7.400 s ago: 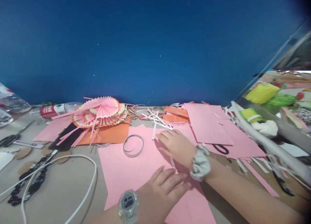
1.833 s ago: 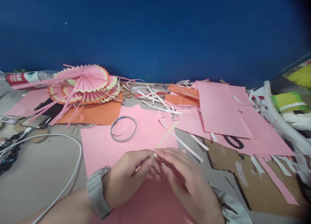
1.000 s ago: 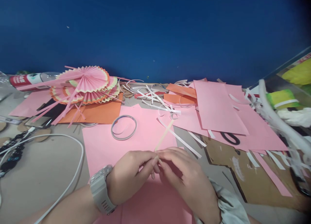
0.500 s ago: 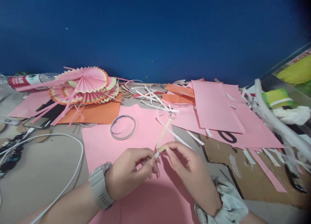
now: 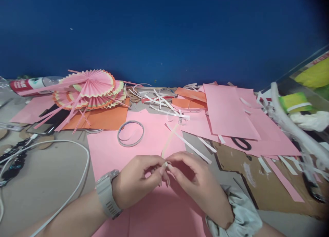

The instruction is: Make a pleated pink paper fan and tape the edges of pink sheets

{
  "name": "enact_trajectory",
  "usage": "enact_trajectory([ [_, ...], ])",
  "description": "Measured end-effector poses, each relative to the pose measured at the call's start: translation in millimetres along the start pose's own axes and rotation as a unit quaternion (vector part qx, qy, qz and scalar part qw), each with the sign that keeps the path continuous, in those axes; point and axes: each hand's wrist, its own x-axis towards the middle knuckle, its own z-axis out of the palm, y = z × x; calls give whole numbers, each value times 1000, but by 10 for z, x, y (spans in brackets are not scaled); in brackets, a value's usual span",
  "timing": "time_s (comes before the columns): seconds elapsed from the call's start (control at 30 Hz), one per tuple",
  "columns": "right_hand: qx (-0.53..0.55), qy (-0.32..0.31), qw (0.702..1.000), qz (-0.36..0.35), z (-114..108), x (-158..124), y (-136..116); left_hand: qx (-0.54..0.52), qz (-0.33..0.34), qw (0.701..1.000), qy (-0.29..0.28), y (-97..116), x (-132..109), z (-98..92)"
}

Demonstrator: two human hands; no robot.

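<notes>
My left hand [image 5: 144,177] and my right hand [image 5: 194,177] meet over a pink paper sheet [image 5: 110,161], thumbs and forefingers pinched close together. Between their fingertips is the end of a narrow pale yellow strip [image 5: 169,141], which runs up and away to the right. A small whitish bit shows at the fingertips; its details are too small to make out. On the sheet, ahead of my left hand, lies a thin grey ring [image 5: 118,140]. Loose white strips [image 5: 194,148] lie beyond my right hand.
Pleated paper fans [image 5: 88,82] are piled at the back left on orange paper [image 5: 108,118], near a bottle [image 5: 28,85]. A white cable [image 5: 87,161] loops at left. Pink sheets [image 5: 231,113] cover brown cardboard [image 5: 231,158] at right. A blue wall [image 5: 164,38] stands behind.
My right hand has moved left and slightly down, so its fingertips now meet those of my left hand. The held end of the strip has shifted left with it.
</notes>
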Motion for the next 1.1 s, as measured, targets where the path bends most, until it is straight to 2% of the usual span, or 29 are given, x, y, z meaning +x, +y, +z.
enact_trajectory([
  [0.4,18,-51,998,10,-14,1,-16,-12,-10,1000,4,-10,17,10],
  [0.77,14,-36,999,7,-7,21,-16,46,-7,999,-9,14,7,6],
  [1.1,27,-64,997,13,-28,14,-8,46,-21,999,-12,-9,1,6],
])
